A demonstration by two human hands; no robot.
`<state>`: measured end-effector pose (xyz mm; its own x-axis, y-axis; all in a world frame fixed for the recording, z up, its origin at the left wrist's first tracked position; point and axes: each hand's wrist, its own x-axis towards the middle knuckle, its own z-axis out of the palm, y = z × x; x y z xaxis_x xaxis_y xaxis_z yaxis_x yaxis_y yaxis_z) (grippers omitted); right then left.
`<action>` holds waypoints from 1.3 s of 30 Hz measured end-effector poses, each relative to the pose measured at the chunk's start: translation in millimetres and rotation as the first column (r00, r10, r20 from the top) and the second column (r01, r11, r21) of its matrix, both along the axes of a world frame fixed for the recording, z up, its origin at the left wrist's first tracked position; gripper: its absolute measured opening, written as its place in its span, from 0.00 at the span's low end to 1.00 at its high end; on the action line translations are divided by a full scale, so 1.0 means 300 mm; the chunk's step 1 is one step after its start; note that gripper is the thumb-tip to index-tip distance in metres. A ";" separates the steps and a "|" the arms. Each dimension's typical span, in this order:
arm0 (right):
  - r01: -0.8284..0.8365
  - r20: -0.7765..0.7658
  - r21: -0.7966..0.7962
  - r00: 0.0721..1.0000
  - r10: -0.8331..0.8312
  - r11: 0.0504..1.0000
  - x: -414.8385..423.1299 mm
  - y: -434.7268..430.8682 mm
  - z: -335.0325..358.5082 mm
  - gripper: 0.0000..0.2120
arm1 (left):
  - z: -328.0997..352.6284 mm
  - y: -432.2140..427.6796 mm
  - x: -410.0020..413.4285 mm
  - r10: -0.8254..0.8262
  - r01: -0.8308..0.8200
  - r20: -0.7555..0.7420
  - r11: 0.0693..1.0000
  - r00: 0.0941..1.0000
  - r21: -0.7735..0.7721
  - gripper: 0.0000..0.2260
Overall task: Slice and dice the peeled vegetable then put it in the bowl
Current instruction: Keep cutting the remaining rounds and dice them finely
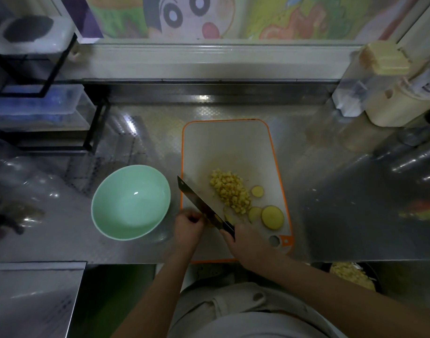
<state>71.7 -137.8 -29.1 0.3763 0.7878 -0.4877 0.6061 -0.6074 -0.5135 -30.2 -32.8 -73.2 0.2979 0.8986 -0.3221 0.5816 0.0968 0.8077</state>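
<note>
Left grip (188, 224): fingers curled in at the left edge of the board, right by the knife blade. I cannot tell if it holds anything.
Right grip (235, 237): wrapped round the black knife handle.
Knife (199, 203): blade slants up and left over the board.
Diced bits (229, 191): a yellow heap on the board, low in the middle of the frame.
Round slices (272, 217): just right of the heap.
Board (228, 142): white, orange rim, on the shiny desk (331, 203).
Bowl (116, 186): green, just left of the board.
</note>
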 end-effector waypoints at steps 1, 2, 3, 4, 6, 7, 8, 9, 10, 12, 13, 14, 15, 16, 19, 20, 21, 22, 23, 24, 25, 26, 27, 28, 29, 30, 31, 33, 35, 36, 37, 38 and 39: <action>0.004 -0.008 0.005 1.000 -0.004 1.000 0.000 -0.002 -0.004 0.14 | 0.001 -0.001 0.000 -0.001 0.001 0.002 1.000 1.000 0.004 0.03; 0.001 -0.006 0.010 1.000 -0.001 1.000 0.000 -0.004 -0.006 0.14 | 0.004 -0.002 0.000 0.000 0.000 0.005 1.000 1.000 0.006 0.04; -0.004 0.001 0.015 1.000 0.004 1.000 0.000 -0.005 -0.007 0.13 | 0.005 -0.002 -0.001 0.002 -0.002 0.011 1.000 1.000 0.005 0.05; -0.008 0.013 0.026 1.000 0.008 1.000 -0.002 -0.004 -0.007 0.13 | 0.005 -0.002 -0.002 0.001 -0.001 0.019 1.000 1.000 0.000 0.06; -0.015 0.037 0.051 0.999 0.013 0.999 -0.010 0.005 -0.008 0.13 | 0.007 0.000 -0.003 -0.002 0.003 0.023 1.000 1.000 -0.010 0.07; -0.018 0.044 0.054 0.999 0.016 0.998 -0.015 0.013 -0.009 0.13 | 0.011 -0.002 -0.003 -0.007 0.007 0.017 1.000 1.000 -0.011 0.08; -0.020 0.048 0.058 0.999 0.017 0.998 -0.019 0.020 -0.011 0.15 | 0.016 -0.005 -0.003 -0.014 0.014 0.014 1.000 1.000 -0.006 0.10; -0.019 0.048 0.059 0.999 0.016 0.998 -0.022 0.026 -0.014 0.16 | 0.022 -0.008 -0.003 -0.018 0.018 0.014 1.000 1.000 0.003 0.12; -0.018 0.046 0.064 0.999 0.015 0.998 -0.024 0.028 -0.020 0.17 | 0.030 -0.011 -0.003 -0.020 0.019 0.012 1.000 1.000 0.011 0.15; -0.012 0.034 0.076 0.999 0.010 0.997 -0.024 0.027 -0.028 0.17 | 0.040 -0.013 -0.001 -0.023 0.023 -0.002 1.000 1.000 0.020 0.17; -0.005 0.027 0.079 1.000 0.003 0.997 -0.023 0.024 -0.030 0.17 | 0.044 -0.016 0.000 -0.022 0.022 -0.007 1.000 1.000 0.018 0.17; 0.000 0.026 0.087 1.000 -0.002 0.996 -0.022 0.021 -0.031 0.17 | 0.047 -0.019 0.001 -0.019 0.019 -0.010 1.000 1.000 0.013 0.17; 0.000 0.026 0.084 1.000 -0.002 0.996 -0.021 0.020 -0.032 0.17 | 0.048 -0.021 0.002 -0.015 0.015 -0.012 1.000 1.000 0.011 0.15; -0.004 0.025 0.087 1.000 0.001 0.996 -0.019 0.020 -0.033 0.17 | 0.049 -0.022 0.003 -0.014 0.014 -0.012 1.000 1.000 0.009 0.13; 0.027 -0.036 0.077 0.999 -0.025 0.997 0.001 0.031 -0.036 0.15 | 0.040 -0.020 0.003 -0.030 0.030 -0.011 0.999 0.999 0.016 0.11; 0.042 -0.080 0.078 0.996 -0.036 0.996 0.011 0.036 -0.039 0.14 | 0.036 -0.019 0.003 -0.043 0.043 -0.012 0.999 0.999 0.021 0.12; 0.047 -0.111 0.074 0.993 -0.038 0.996 0.020 0.041 -0.040 0.14 | 0.033 -0.018 0.002 -0.052 0.052 -0.014 0.998 0.999 0.025 0.11; 0.044 -0.124 0.076 0.992 -0.034 0.996 0.026 0.044 -0.044 0.15 | 0.031 -0.017 0.001 -0.058 0.058 -0.019 0.998 0.998 0.029 0.10; 0.044 -0.129 0.069 0.991 -0.035 0.997 0.028 0.044 -0.046 0.15 | 0.031 -0.016 0.000 -0.062 0.062 -0.024 0.998 0.998 0.033 0.08; 0.046 -0.125 0.074 0.992 -0.036 0.996 0.028 0.042 -0.051 0.16 | 0.031 -0.016 0.000 -0.062 0.063 -0.028 0.997 0.998 0.041 0.07; 0.056 -0.119 0.078 0.992 -0.047 0.995 0.025 0.039 -0.053 0.16 | 0.030 -0.017 -0.002 -0.061 0.063 -0.029 0.997 0.998 0.052 0.06; 0.072 -0.109 0.092 0.992 -0.061 0.993 0.022 0.035 -0.055 0.17 | 0.029 -0.019 -0.001 -0.060 0.061 -0.027 0.996 0.998 0.066 0.06; 0.091 -0.102 0.099 0.992 -0.080 0.991 0.019 0.033 -0.055 0.19 | 0.027 -0.022 -0.001 -0.055 0.056 -0.025 0.995 0.998 0.079 0.06; 0.104 -0.100 0.108 0.991 -0.093 0.989 0.018 0.031 -0.061 0.19 | 0.025 -0.025 0.000 -0.041 0.043 -0.021 0.995 0.999 0.091 0.06; 0.112 -0.111 0.106 0.989 -0.100 0.988 0.018 0.028 -0.060 0.19 | 0.023 -0.029 0.001 -0.020 0.022 -0.021 0.995 1.000 0.097 0.07; 0.115 -0.125 0.111 0.987 -0.101 0.987 0.020 0.026 -0.058 0.18 | 0.021 -0.034 0.002 0.004 -0.002 -0.023 0.995 1.000 0.096 0.08; 0.118 -0.144 0.108 0.984 -0.101 0.987 0.021 0.024 -0.054 0.18 | 0.020 -0.040 0.004 0.027 -0.025 -0.027 0.996 0.999 0.088 0.08; 0.136 -0.166 0.118 0.979 -0.115 0.984 0.029 0.018 -0.050 0.17 | 0.021 -0.049 0.009 0.058 -0.055 -0.044 0.996 0.997 0.067 0.05; 0.163 -0.157 0.133 0.977 -0.141 0.978 0.037 0.010 -0.039 0.17 | 0.022 -0.054 0.010 0.066 -0.063 -0.054 0.996 0.996 0.064 0.06; 0.175 -0.163 0.144 0.975 -0.151 0.974 0.041 0.006 -0.032 0.18 | 0.023 -0.054 0.012 0.068 -0.065 -0.052 0.996 0.996 0.062 0.06; 0.191 -0.187 0.156 0.969 -0.162 0.969 0.045 0.003 -0.025 0.18 | 0.021 -0.053 0.012 0.072 -0.070 -0.047 0.996 0.996 0.053 0.06; 0.207 -0.212 0.168 0.963 -0.170 0.964 0.050 0.002 -0.021 0.18 | 0.020 -0.052 0.013 0.074 -0.072 -0.044 0.996 0.996 0.042 0.07; 0.218 -0.224 0.174 0.958 -0.177 0.960 0.056 0.000 -0.019 0.19 | 0.016 -0.051 0.013 0.070 -0.069 -0.044 0.997 0.997 0.030 0.08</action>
